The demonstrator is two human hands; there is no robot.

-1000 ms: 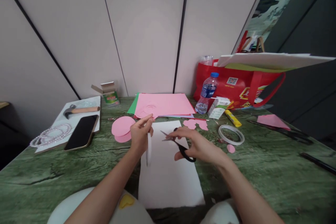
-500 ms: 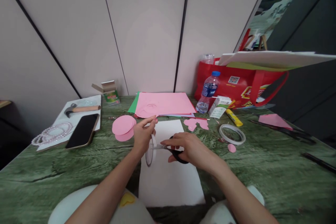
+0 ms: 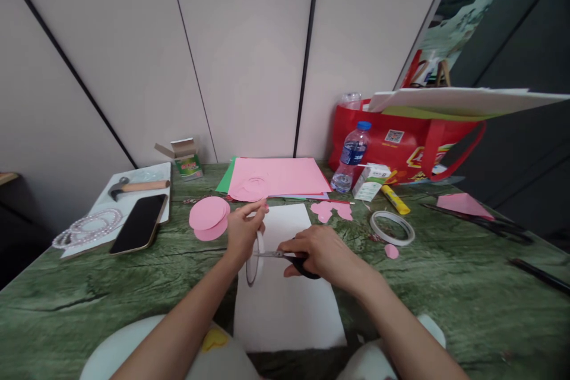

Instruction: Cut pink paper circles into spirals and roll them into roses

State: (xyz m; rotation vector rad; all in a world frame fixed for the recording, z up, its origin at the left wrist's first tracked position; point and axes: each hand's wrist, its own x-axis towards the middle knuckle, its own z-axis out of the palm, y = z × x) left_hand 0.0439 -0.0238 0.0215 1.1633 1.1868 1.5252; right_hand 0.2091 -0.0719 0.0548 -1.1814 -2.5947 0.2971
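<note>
My left hand (image 3: 244, 230) is closed on a roll of white tape (image 3: 253, 267), which hangs upright below the fingers. A small pink piece shows at its fingertips. In my right hand (image 3: 314, 248) are black-handled scissors (image 3: 300, 264), their blades pointing left across the tape. Whether the blades cut into the tape is too small to tell. Both hands are above a white sheet of paper (image 3: 289, 314) on the green table. Left of my left hand lie pink paper circles (image 3: 208, 214); beyond the hands are pink paper sheets (image 3: 285, 172).
At left are a phone (image 3: 140, 222), a hammer (image 3: 140, 187) and a bead string (image 3: 89, 228). To the right stand a water bottle (image 3: 352, 157) and a red bag (image 3: 401, 142), with a second tape roll (image 3: 412, 234), a glue stick (image 3: 395, 199) and pink scraps (image 3: 332, 211) nearby.
The scissor blades have closed together at the tape, and my right fingers have drawn in on the handles. My left hand stays nearly in place.
</note>
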